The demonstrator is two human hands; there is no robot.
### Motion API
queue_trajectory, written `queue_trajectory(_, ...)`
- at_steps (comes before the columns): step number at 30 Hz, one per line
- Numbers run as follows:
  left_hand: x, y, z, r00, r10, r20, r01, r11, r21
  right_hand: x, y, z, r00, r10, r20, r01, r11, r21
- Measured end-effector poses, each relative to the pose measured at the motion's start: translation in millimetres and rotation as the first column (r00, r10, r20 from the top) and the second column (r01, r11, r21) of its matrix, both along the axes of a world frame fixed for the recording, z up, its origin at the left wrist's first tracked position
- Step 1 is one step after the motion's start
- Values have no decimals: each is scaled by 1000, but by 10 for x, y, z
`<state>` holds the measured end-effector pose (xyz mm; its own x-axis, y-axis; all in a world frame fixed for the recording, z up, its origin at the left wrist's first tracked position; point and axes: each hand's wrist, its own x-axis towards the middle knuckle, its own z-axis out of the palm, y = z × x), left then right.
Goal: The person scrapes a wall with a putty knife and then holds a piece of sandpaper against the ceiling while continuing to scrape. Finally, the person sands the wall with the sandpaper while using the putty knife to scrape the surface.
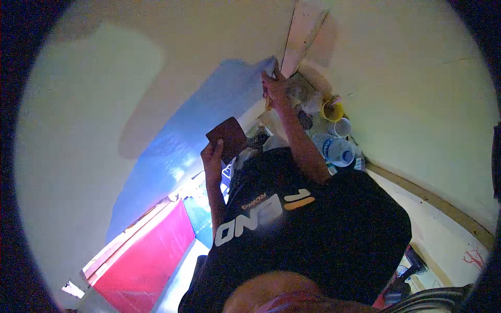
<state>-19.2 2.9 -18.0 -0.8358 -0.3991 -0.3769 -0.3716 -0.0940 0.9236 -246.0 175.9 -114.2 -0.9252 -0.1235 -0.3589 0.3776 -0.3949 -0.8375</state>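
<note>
Left hand [211,155] closed on the dark square [229,136], thumb on its face, fingers likely behind: a grip that seems meant to support it while leaving most of that face exposed. The square is held left of the bottle [340,151]. Right hand [277,89] raised beyond the bottle, fingers bent around a small pale piece [271,68], hard to make out; it reaches the edge of the blue patch [203,107], near the wood strip [303,35]. White cup [342,127] just beside the bottle, yellow cup [332,109] farther off, perhaps grouped for easy reach.
</note>
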Motion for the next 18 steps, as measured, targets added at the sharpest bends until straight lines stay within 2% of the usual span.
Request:
queue_trajectory(1, 9, -27, -25, 1000, -16, -4, 16, 1000, -10, -2, 3, -107, 999, 20, -47, -18, 1000, 23)
queue_trajectory(4, -19, -28, -48, 998, -42, -37, 42, 999, -13, 22, -46, -121, 905, 105, -412, -33, 983, 178)
queue_trajectory(5, -29, -27, -32, 998, -35, -58, 35, 999, -2, 71, -12, -82, 994, 107, -10, -104, 982, 157)
queue_trajectory(6, -14, -22, -10, 997, -27, -76, 28, 1000, 7, 105, -7, 123, 997, 81, -6, -80, 987, 141)
queue_trajectory(9, -9, -82, -23, 996, -72, 49, 79, 987, -141, 134, -25, 217, 999, 49, -3, -48, 991, 122)
queue_trajectory(12, -26, -48, 17, 999, -35, -21, 34, 999, -34, 66, 7, 33, 998, 48, -36, -41, 985, 169)
queue_trajectory(14, 2, -111, -87, 997, -77, -3, 77, 993, -94, -81, 100, -318, 993, 82, -85, -57, 962, 266)
queue_trajectory(16, 13, -110, -72, 997, -78, -15, 76, 991, -106, 190, -14, 327, 997, 28, -65, -22, 996, 90)
queue_trajectory(17, -11, -53, 16, 998, -55, -37, 51, 995, -86, 233, -61, 474, 998, 2, -56, -2, 1000, 1)
queue_trajectory(18, -10, -22, 67, 998, -31, -56, 28, 998, -65, 183, -25, 365, 997, 22, -79, -19, 999, 44)
